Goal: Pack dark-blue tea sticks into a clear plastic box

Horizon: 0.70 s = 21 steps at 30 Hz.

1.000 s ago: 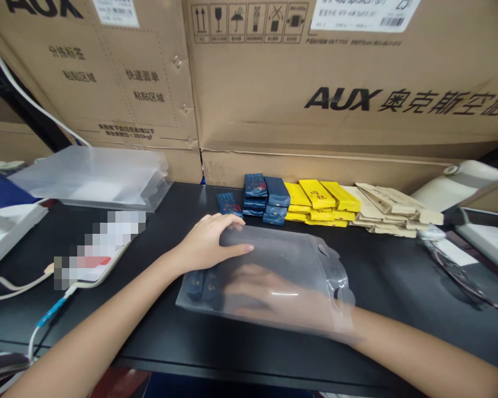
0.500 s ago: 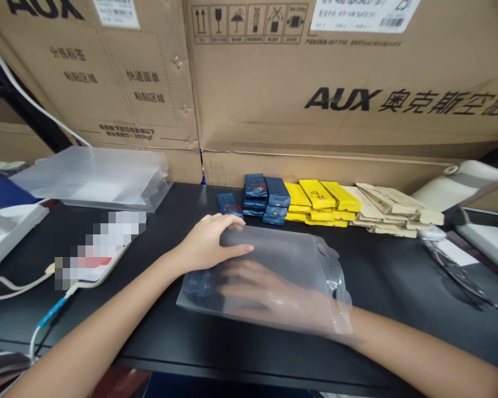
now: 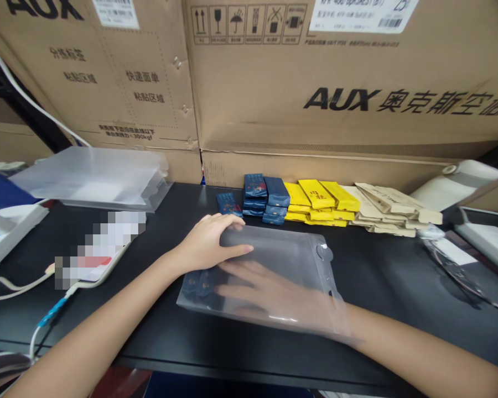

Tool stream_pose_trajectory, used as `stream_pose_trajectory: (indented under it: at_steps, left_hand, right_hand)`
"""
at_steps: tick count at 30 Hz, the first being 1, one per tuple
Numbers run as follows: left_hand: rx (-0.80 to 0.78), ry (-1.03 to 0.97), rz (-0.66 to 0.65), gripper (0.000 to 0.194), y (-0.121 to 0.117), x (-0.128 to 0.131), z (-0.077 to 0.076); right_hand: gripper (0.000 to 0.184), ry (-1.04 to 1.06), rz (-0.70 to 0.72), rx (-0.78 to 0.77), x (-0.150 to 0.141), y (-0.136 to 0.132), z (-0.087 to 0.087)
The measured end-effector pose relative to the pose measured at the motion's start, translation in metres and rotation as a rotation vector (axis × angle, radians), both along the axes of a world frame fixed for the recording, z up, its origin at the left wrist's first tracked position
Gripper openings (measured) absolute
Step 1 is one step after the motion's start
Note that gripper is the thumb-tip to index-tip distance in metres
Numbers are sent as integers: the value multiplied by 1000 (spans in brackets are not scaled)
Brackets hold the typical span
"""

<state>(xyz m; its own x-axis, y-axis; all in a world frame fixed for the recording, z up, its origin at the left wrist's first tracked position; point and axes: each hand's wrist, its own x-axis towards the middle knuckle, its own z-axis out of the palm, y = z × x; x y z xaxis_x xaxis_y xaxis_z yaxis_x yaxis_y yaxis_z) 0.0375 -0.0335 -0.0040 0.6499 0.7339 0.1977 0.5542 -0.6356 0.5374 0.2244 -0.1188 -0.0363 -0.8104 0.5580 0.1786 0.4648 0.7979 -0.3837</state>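
A clear frosted plastic pouch (image 3: 290,260) lies flat on the black table (image 3: 398,282) in front of me. My left hand (image 3: 205,240) grips its far left corner, with the fingers curled over the edge and the thumb on top. My right hand (image 3: 269,290) is inside the pouch, entering from the right end. It shows through the plastic with its fingers stretched out flat. Its fingertips lie just right of two dark blue packets (image 3: 201,282) at the pouch's left end.
Behind the pouch lie stacks of dark blue packets (image 3: 265,199), yellow packets (image 3: 315,199) and kraft-paper packets (image 3: 390,207), against big cardboard boxes (image 3: 336,83). A pile of clear pouches (image 3: 95,177) sits at the back left. Cables (image 3: 50,315) lie at left, and a metal tool (image 3: 452,265) at right.
The pouch's right end has dropped and lies flatter. My right hand has slid a little further left inside it. My left hand has stayed put.
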Motion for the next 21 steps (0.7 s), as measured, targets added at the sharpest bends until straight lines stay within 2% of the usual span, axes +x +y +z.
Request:
stream_pose_trajectory:
  at_steps: [8,15,21]
  left_hand:
    - [-8,-15,-7,46,0,-1,0]
    - [-1,-17,-15,45,1,-1,0]
    - [-2,-11,-9,45,1,0,1]
  right_hand:
    - [55,-4,-67,3,0,0,-11]
    - [62,18,-59,-51,-2,3,-8]
    - [60,11,-56,-79,-1,2,-7]
